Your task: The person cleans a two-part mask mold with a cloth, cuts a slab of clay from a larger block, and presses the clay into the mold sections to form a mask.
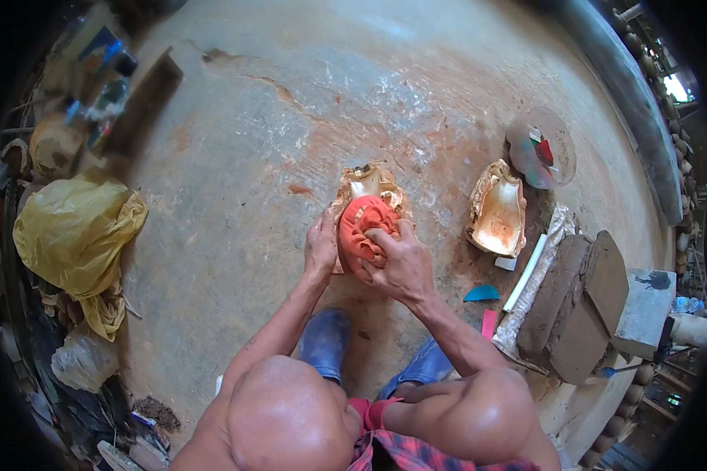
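Perhaps both hands (369,255) pressed on orange cloth (363,224) in mould (367,182).

Orange-red clay (363,228), cream mould (498,209) (rust-stained), yellow bag (71,231).

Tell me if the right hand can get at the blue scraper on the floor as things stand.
Probably yes. The blue scraper lies on bare floor just right of the right hand, nothing between them. But that hand is pressing the orange cloth and must let go.
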Motion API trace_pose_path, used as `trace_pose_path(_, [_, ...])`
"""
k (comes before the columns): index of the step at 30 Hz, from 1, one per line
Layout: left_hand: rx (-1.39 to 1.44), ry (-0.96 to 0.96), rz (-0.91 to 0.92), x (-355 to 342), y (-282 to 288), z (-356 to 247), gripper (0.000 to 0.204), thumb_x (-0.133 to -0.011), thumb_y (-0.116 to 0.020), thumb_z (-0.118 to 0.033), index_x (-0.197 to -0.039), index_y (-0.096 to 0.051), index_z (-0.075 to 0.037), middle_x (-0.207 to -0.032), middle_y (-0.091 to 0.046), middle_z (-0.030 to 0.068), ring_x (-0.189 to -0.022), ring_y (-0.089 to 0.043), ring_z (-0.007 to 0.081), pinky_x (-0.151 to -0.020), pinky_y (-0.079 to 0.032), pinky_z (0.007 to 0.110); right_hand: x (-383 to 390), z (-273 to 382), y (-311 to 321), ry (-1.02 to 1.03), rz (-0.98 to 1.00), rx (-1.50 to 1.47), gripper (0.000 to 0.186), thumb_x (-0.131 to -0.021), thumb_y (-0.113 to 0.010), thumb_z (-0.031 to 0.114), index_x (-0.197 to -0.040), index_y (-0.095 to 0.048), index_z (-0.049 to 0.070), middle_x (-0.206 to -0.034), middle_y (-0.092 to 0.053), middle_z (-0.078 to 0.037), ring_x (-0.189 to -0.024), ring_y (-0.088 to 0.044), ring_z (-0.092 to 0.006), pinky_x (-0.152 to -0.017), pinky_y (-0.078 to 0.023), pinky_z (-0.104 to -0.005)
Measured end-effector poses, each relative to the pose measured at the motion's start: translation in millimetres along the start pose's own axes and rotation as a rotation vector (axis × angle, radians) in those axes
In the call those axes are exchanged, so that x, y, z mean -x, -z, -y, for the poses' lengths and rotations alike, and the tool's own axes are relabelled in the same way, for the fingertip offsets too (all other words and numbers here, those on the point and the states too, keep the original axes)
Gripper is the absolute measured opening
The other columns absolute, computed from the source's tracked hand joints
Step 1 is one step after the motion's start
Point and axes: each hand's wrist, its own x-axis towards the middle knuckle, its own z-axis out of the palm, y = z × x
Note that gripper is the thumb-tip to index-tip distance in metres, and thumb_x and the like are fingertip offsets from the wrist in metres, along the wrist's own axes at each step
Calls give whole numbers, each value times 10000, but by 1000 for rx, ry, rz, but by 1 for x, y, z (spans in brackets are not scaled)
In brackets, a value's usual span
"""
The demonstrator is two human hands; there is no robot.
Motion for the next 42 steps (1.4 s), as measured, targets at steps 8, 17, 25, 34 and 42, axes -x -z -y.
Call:
trace_pose_path(8, [-138, -81, -35, -9, -10, 5, 507, -1142, -431, -326, -1447, -579, 51, -1377, -680, 182, -1269, -619, 255, -1110, -448, 383, -24, -9, -4, -53, -83, 10, 436, -732, -895, 234, -1140, -743, 197, -1137, -637, -176, -946, -706, -370, -799, -594, -474])
trace_pose_path(17, [-225, -178, -73, -20, -19, 10, 467, -1142, -433, -323, -1344, -659, 33, -1234, -736, 170, -1132, -661, 220, -1025, -488, 373, -62, -2, 23, 6, -246, -28, 391, -762, -886, 234, -1124, -748, 180, -1165, -640, -151, -942, -719, -362, -808, -597, -487])
trace_pose_path(25, [-364, -19, -43, -28, -5, 19, 465, -1126, -476, -345, -1337, -664, 25, -1214, -745, 169, -1106, -681, 243, -986, -515, 382, -58, 4, 54, 52, -396, -84, 408, -744, -912, 183, -1123, -765, 148, -1118, -661, -122, -1000, -710, -325, -863, -589, -453])
trace_pose_path(34, [-368, -222, -21, -10, -15, 6, 483, -960, -717, -147, -1403, -613, 16, -1286, -725, 147, -1172, -677, 239, -1025, -521, 383, 16, -49, 146, -141, -740, -86, 364, -776, -871, 16, -1120, -770, 80, -1099, -653, -126, -1069, -691, -292, -952, -545, -397])
trace_pose_path(42, [-176, -192, 64, -22, -4, 13, 567, -880, -717, 24, -1426, -563, 26, -1264, -716, 129, -1118, -689, 221, -1003, -545, 364, 5, -209, 102, -530, -548, 191, 420, -844, -846, 329, -1218, -753, 162, -1132, -671, -167, -1039, -690, -395, -900, -555, -497])
